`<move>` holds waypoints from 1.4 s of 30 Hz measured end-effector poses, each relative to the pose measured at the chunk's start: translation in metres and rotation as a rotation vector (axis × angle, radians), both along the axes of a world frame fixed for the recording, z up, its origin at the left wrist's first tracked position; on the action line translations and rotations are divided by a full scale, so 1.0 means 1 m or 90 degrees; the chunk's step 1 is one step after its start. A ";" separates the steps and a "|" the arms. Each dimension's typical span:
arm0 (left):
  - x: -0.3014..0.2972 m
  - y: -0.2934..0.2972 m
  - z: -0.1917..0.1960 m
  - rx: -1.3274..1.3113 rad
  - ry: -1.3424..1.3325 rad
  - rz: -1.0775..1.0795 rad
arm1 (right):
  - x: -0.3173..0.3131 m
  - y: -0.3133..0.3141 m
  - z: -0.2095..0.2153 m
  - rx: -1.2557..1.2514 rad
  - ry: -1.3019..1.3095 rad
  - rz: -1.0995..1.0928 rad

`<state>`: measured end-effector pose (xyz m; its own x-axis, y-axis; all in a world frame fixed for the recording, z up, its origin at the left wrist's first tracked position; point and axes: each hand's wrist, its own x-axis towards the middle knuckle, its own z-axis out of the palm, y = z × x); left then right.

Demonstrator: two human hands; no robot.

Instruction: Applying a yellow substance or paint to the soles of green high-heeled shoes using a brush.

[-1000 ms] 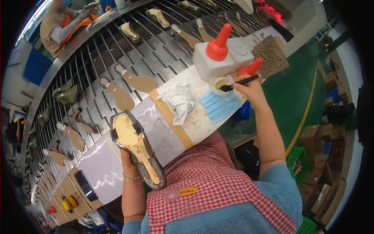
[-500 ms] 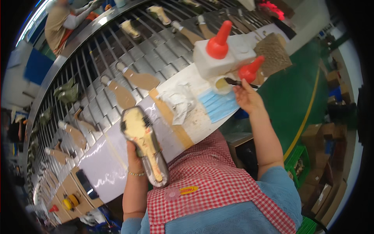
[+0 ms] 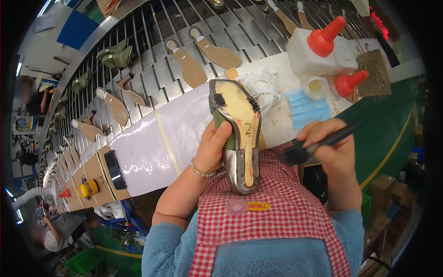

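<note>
In my left hand (image 3: 213,147) is a shoe upper on a last (image 3: 237,120), turned sole side up, toe pointing away from me. Its pale yellow bottom is framed by folded-over silver material, with a green part at the left side. My right hand (image 3: 334,150) grips a black-handled brush (image 3: 318,142), its dark bristle end pointing left toward the shoe, a short gap apart. Past the right hand stands a small white cup (image 3: 316,87) with yellowish stuff inside. Beside it are a white plastic bottle (image 3: 307,55) with a red nozzle and a second red nozzle (image 3: 349,83).
A metal slat conveyor (image 3: 157,69) carries several brown soles (image 3: 189,67) and green shoe parts (image 3: 117,55). On the white worktable (image 3: 184,106) lie a blue face mask (image 3: 307,107), crumpled white tissue (image 3: 260,90), a phone (image 3: 114,170) and a yellow tape roll (image 3: 87,188). A rough brown block (image 3: 374,71) sits far right.
My right hand has brought the brush from the cup toward the shoe. The shoe stands more upright before my apron, and the whole view has swung, shifting the table contents rightward.
</note>
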<state>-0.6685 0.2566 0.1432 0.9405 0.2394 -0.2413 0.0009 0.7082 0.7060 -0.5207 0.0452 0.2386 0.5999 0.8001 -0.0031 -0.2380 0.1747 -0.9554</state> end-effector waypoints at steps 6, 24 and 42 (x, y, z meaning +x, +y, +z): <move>-0.006 -0.005 0.023 0.093 0.020 0.028 | -0.025 0.018 0.000 -0.069 -0.159 0.149; -0.020 -0.006 0.029 0.113 0.012 0.021 | -0.038 0.032 0.005 -0.059 -0.498 0.054; -0.027 -0.002 0.027 0.108 0.011 0.016 | -0.044 0.033 0.010 0.016 -0.488 0.207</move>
